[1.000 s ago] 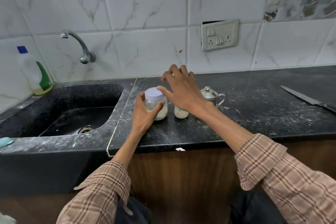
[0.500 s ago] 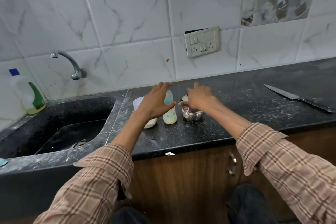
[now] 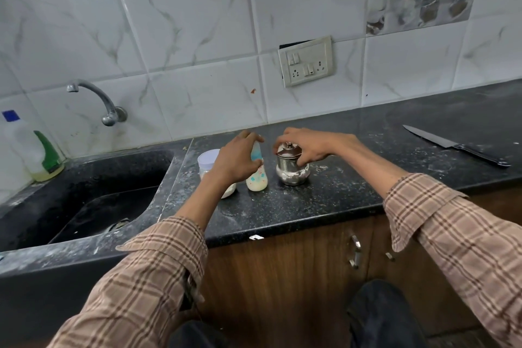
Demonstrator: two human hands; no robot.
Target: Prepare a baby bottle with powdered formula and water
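a dark speckled countertop (image 3: 353,186), dusted with white powder, is seen across the view, and a black sink (image 3: 93,192) is set into it at the left. the wall behind is covered with white marbled tiles (image 3: 197,37), and a curved metal tap (image 3: 99,102) is fixed to it above the sink. wooden cabinet doors (image 3: 296,277) are seen under the counter. a plastic bottle with a green label (image 3: 36,150) is placed at the left end beside the sink, and a switch plate with sockets (image 3: 306,61) is mounted on the tiles. a long knife (image 3: 454,148) is laid on the counter far to the right, well apart from the rest. near the middle of the counter three things are stood in a row: a white-lidded jar (image 3: 210,162) at the left, partly hidden by the left wrist, the baby bottle (image 3: 257,175) in the middle, upright, with a pale milky fill at its bottom, and a small steel pot with a knobbed lid (image 3: 291,168) at the right. the baby bottle is gripped by the left hand (image 3: 240,159), whose fingers are curled round its upper part. the steel pot is held by the right hand (image 3: 309,145), with the fingers bent over the lid and the thumb placed at its side. both forearms are covered with checked sleeves (image 3: 452,234).
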